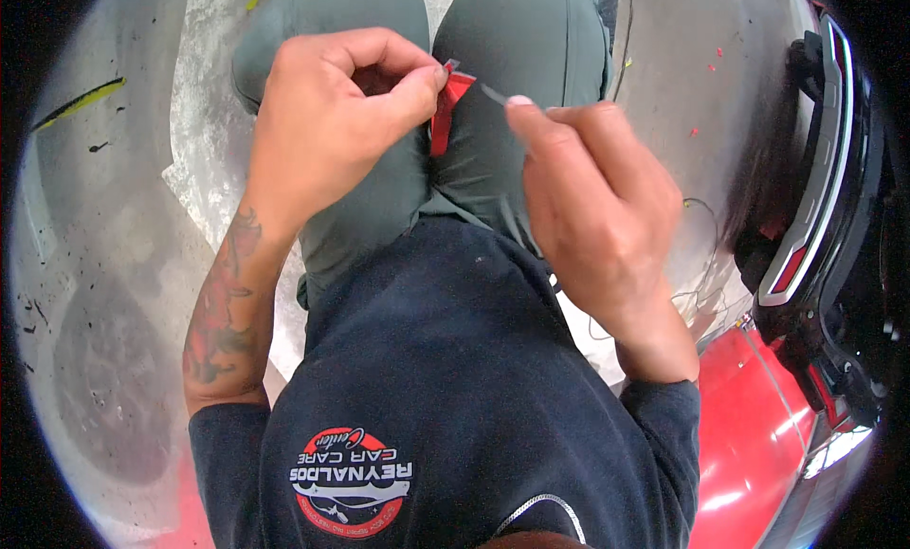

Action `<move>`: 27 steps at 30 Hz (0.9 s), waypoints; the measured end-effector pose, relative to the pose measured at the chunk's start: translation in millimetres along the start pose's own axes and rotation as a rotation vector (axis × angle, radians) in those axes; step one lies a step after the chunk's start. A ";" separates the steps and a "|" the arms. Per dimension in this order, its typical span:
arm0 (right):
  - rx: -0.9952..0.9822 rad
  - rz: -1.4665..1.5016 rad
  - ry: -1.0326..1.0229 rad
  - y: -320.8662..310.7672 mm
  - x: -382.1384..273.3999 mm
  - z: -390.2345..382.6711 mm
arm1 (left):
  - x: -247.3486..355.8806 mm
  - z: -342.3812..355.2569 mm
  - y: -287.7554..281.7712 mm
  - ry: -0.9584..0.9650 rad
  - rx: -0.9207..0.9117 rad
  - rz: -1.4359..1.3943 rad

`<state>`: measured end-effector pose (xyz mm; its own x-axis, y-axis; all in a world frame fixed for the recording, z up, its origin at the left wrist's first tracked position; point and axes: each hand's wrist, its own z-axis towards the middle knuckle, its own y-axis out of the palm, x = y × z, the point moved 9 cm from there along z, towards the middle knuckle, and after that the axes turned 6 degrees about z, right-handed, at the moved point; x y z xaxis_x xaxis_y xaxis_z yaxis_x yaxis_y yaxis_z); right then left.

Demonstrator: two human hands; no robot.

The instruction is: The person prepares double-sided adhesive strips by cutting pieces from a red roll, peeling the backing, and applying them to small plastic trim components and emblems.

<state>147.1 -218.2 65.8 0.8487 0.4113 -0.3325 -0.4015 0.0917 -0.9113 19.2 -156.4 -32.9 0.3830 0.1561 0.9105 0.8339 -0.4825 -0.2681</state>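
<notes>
My left hand [327, 122] pinches a short red strip [442, 130], which looks like adhesive tape, between thumb and forefinger. The strip hangs down over my grey-green trousers and has a small folded, greyish end at the top. Just right of it, my right hand [607, 184] is closed around a thin, pale grey pointed piece [493, 95], perhaps a blade or pick. Its tip points toward the strip, with a small gap between them. Motion blurs it, and the rest is hidden inside my fingers.
A black car bumper [801, 217] with silver trim and a red reflector stands close on my right. Below it is a glossy red panel [754, 426]. A thin wire [706, 255] lies near it. On the left floor is a yellow-and-black strip [81, 103]. A whitish sheet [204, 122] lies under my legs.
</notes>
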 end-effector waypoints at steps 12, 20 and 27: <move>0.007 0.016 -0.047 15.1 -7.0 7.2 | -2.6 0.7 1.1 0.014 -0.017 0.008; -0.090 0.046 0.001 16.8 -5.4 12.0 | -3.6 0.4 -0.2 0.008 -0.019 0.022; -0.105 0.021 -0.008 15.4 -7.8 13.6 | 1.4 0.3 -2.6 0.058 -0.030 0.049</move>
<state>129.7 -207.6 57.6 0.8373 0.4196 -0.3506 -0.3809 -0.0124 -0.9245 17.7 -154.7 -31.1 0.3991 0.0820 0.9132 0.8017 -0.5146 -0.3041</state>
